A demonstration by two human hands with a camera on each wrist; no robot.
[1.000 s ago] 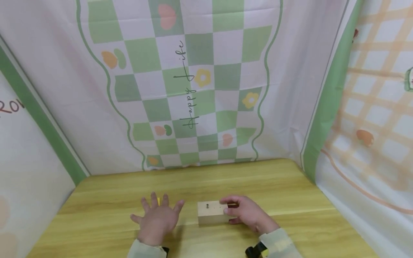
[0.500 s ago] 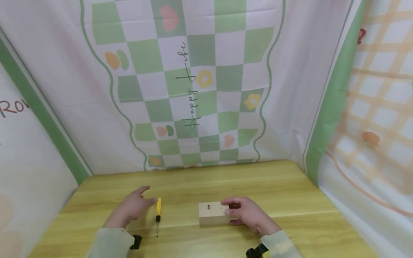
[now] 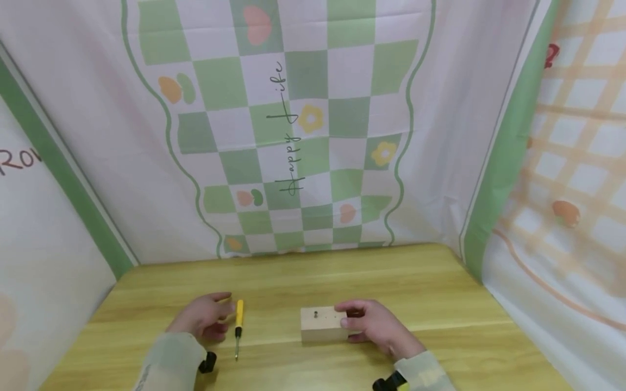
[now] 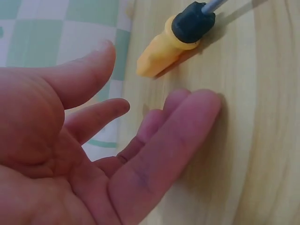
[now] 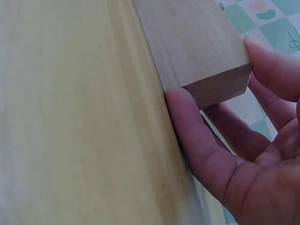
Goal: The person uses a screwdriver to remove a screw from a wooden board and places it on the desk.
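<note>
A screwdriver (image 3: 239,315) with a yellow and black handle lies on the table, its metal tip toward the near side. Just left of it, my left hand (image 3: 199,318) is held with fingers loosely spread. In the left wrist view, a gap shows between that hand's fingers and the screwdriver handle (image 4: 164,47). A pale wooden block (image 3: 318,328) sits to the right, with a small dark screw (image 3: 315,313) standing in its top and tiny holes beside it. My right hand (image 3: 376,327) grips the block's right end; the right wrist view shows thumb and fingers around the block's end (image 5: 220,84).
The wood-grain table (image 3: 274,279) reaches back to a green-and-white checked cloth (image 3: 303,152). More printed cloth hangs at the left and right sides. A dark wrist camera (image 3: 389,381) sits at the right sleeve, and another (image 3: 207,362) at the left.
My left hand, earlier spread over the screwdriver, has moved left off it, uncovering it, and now lies lower beside the handle. My right hand keeps its grip on the block.
</note>
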